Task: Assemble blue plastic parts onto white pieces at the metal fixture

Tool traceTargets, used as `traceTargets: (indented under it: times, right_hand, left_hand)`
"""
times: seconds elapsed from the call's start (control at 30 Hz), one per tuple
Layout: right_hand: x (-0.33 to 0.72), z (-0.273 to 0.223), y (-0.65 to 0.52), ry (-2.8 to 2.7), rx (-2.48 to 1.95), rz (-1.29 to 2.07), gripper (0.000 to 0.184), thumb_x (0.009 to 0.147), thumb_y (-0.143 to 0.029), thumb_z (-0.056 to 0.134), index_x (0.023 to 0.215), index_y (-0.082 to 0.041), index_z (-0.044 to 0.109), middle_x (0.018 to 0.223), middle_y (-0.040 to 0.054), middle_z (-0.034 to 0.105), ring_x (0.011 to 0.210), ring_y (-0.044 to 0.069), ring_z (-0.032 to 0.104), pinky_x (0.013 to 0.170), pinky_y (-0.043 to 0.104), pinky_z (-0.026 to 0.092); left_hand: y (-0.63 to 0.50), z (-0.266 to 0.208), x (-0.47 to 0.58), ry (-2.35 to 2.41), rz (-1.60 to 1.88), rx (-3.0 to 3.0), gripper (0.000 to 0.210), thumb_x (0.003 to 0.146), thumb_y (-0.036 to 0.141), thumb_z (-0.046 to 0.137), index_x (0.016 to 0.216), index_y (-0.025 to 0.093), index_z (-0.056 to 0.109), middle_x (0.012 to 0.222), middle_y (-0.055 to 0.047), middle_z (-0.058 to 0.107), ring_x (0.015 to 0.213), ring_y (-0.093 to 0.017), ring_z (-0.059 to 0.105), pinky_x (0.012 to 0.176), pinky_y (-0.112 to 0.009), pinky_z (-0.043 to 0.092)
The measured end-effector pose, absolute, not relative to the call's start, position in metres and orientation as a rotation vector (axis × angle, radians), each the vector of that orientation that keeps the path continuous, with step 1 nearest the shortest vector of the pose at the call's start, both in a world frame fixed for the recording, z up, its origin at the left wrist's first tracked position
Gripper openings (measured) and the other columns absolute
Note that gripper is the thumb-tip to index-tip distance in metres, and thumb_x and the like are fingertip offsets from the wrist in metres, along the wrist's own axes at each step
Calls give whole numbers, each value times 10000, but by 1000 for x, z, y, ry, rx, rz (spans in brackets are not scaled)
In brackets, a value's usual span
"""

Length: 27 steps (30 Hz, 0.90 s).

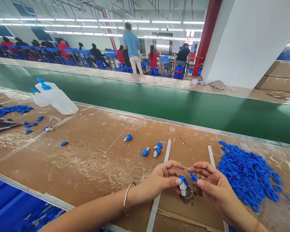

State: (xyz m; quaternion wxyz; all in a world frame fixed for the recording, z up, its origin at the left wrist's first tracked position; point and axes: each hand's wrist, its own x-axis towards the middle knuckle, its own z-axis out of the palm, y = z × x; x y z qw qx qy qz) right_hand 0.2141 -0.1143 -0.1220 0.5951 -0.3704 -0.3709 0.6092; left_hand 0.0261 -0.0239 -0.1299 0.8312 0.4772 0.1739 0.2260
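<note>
My left hand (168, 177), with a bangle on its wrist, pinches a small blue-and-white plastic part (183, 187) between thumb and fingers. Close beside it, my right hand (209, 180) grips a small blue plastic piece (193, 176). The two pieces are apart by a small gap. Under them a small round clear dish (188, 192) sits on a cardboard sheet (183, 211), with dark wet spots next to it. To the right of my right hand lies a big heap of loose blue pieces (246, 174). Several blue-and-white parts (156, 152) rest ahead of my left hand.
White tape strips (168, 149) run along the cardboard-covered table. White bottles with blue caps (60, 98) lie at the far left, near more blue pieces (12, 111). A green conveyor belt (140, 100) crosses beyond the table. Blue bins (9, 206) stand below left. People work in the background.
</note>
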Motion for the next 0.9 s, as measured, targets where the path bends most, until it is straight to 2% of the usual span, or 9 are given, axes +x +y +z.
traceTargets:
  times: [0.2,0.4,0.53,0.63,0.7,0.8,0.9]
  right_hand:
    - [209,-122,-117,-990,-875,1354,292,804,-293,781,1060,-263,644,1085,64,672,909,160,646,806,279,541]
    - [201,-119,-122,-1110,-1014,1188,256,836,-324,742,1066,-253,655,1075,72,682,838,173,666,699,270,573]
    - [199,-122,-120,-1464,-1065,711,126,878,-236,680,998,-271,694,1046,48,711,892,186,677,747,285,576]
    - [196,-122,-120,-1737,-1009,226,202,912,-137,589,1025,-273,687,1076,48,708,883,195,672,751,327,562]
    - [193,-120,-123,-1852,-995,43,248,915,-150,579,1125,-263,648,1113,70,695,871,214,668,719,351,548]
    - [188,-115,-126,-1942,-1014,11,311,898,-221,600,1209,-231,597,1173,98,667,932,240,652,749,376,529]
    - [197,-114,-120,-1951,-1000,205,271,926,-255,555,1193,-236,602,1232,65,641,1091,227,596,895,390,507]
  left_hand:
    - [-27,-127,27,301,509,967,436,728,341,831,1036,152,587,914,-77,705,747,-155,674,657,-244,544]
    - [-29,-127,26,307,510,976,451,716,340,839,1038,149,587,922,-76,697,710,-144,659,674,-260,533]
    - [-30,-127,26,334,528,972,421,706,301,846,1008,155,591,907,-68,702,754,-153,660,708,-261,512]
    - [-32,-127,25,367,572,963,392,685,274,860,957,157,603,868,-49,706,741,-130,646,717,-226,480]
    - [-33,-126,22,385,589,951,387,679,286,865,941,162,609,816,-27,701,705,-115,632,696,-210,468]
    - [-31,-127,19,387,598,963,361,692,299,858,939,169,628,816,-18,700,709,-108,626,684,-199,461]
    - [-23,-126,20,360,580,1025,355,719,302,837,998,188,648,888,-37,703,791,-132,639,734,-220,470]
